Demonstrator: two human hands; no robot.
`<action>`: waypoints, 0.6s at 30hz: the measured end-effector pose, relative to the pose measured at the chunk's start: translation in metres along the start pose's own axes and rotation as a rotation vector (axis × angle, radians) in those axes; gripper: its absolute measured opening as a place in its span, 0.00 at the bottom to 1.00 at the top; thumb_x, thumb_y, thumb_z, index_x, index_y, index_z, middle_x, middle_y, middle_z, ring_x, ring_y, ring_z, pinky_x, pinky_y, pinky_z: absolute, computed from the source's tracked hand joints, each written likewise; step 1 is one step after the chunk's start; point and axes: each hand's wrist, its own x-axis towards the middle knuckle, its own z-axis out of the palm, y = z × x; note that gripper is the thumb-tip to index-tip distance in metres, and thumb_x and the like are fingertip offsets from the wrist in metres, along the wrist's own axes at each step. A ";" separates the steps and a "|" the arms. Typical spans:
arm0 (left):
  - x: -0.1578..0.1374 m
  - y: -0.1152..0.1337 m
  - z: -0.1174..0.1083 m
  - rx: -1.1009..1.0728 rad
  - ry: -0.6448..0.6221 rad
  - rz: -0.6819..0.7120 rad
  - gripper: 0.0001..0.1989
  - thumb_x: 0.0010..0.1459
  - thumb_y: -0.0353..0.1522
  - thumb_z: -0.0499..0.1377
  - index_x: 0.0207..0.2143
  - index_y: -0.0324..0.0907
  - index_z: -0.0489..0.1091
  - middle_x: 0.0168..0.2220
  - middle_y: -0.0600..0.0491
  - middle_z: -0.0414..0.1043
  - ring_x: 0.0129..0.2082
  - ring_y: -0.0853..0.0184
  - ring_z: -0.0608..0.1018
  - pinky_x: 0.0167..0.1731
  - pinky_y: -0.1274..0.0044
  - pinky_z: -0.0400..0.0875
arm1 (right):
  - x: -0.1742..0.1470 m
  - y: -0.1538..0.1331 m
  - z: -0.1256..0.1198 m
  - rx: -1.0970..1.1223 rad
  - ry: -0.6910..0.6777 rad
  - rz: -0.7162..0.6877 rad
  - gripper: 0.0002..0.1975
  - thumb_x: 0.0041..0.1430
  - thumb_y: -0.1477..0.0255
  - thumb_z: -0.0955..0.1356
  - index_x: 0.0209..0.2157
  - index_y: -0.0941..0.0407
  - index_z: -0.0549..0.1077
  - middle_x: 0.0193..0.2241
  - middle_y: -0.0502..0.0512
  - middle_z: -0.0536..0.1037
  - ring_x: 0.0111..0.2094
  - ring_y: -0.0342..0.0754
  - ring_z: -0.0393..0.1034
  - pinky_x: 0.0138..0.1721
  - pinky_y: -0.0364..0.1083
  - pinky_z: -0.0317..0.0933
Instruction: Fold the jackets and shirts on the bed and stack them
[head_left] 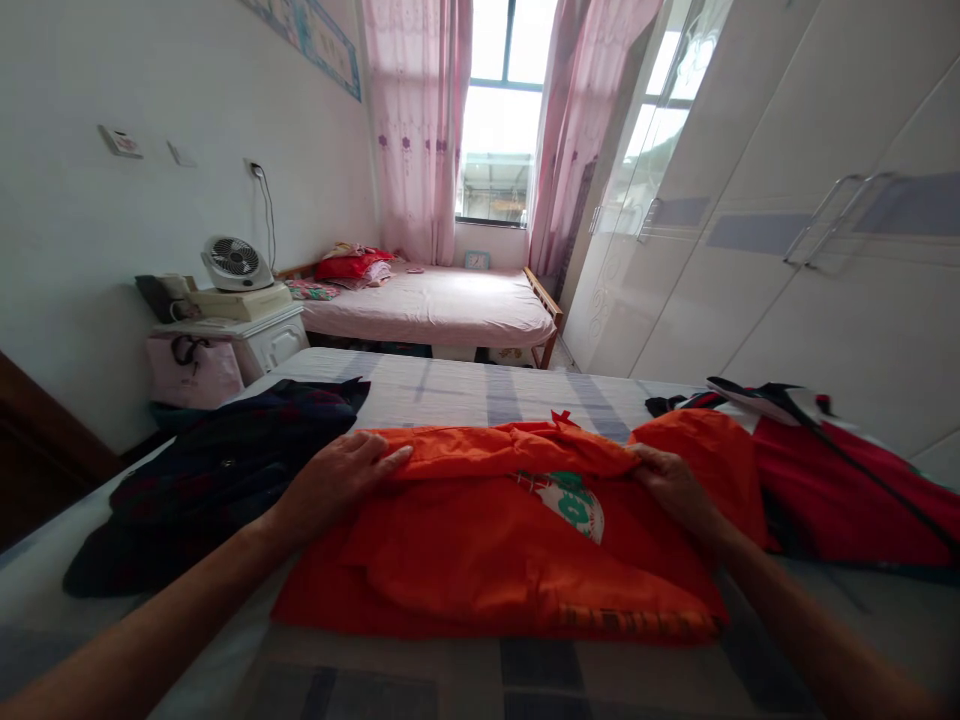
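An orange garment (465,540) with a round white and green print lies spread on the bed in front of me, its far edge folded over toward me. At the left end of that fold, my left hand (367,462) is closed on the cloth, thumb on top. My right hand (670,485) pinches the fold's other end. Beyond my right hand, another bunched orange part (701,455) sticks out; whether it belongs to the same garment I cannot tell. Dark lettering runs along the near right edge.
A dark plaid garment (225,490) lies to the left, and a red, black and white garment (832,480) to the right, both on the striped bedsheet (420,385). Farther off are a pink bed (450,305), a nightstand (274,340) with a fan (236,262), and a white wardrobe (750,200).
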 end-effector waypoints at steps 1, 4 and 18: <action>-0.007 0.005 0.001 0.001 -0.030 0.018 0.21 0.59 0.22 0.47 0.52 0.44 0.65 0.36 0.48 0.69 0.36 0.63 0.70 0.39 0.72 0.67 | -0.004 0.001 -0.001 -0.010 -0.084 -0.010 0.13 0.48 0.70 0.63 0.34 0.55 0.77 0.34 0.52 0.79 0.38 0.54 0.71 0.44 0.50 0.63; -0.013 0.012 0.003 0.007 -0.110 -0.003 0.20 0.58 0.21 0.50 0.51 0.44 0.67 0.37 0.48 0.68 0.36 0.63 0.71 0.38 0.72 0.68 | -0.005 -0.001 -0.012 -0.069 -0.275 0.031 0.15 0.48 0.68 0.63 0.35 0.56 0.77 0.35 0.53 0.79 0.39 0.55 0.71 0.44 0.51 0.63; -0.007 0.023 0.006 -0.050 -0.215 -0.179 0.17 0.56 0.22 0.55 0.48 0.42 0.71 0.43 0.46 0.69 0.43 0.61 0.71 0.43 0.69 0.69 | 0.118 -0.046 0.044 -0.341 -0.372 0.210 0.20 0.49 0.55 0.66 0.18 0.58 0.72 0.16 0.55 0.72 0.18 0.45 0.63 0.21 0.44 0.56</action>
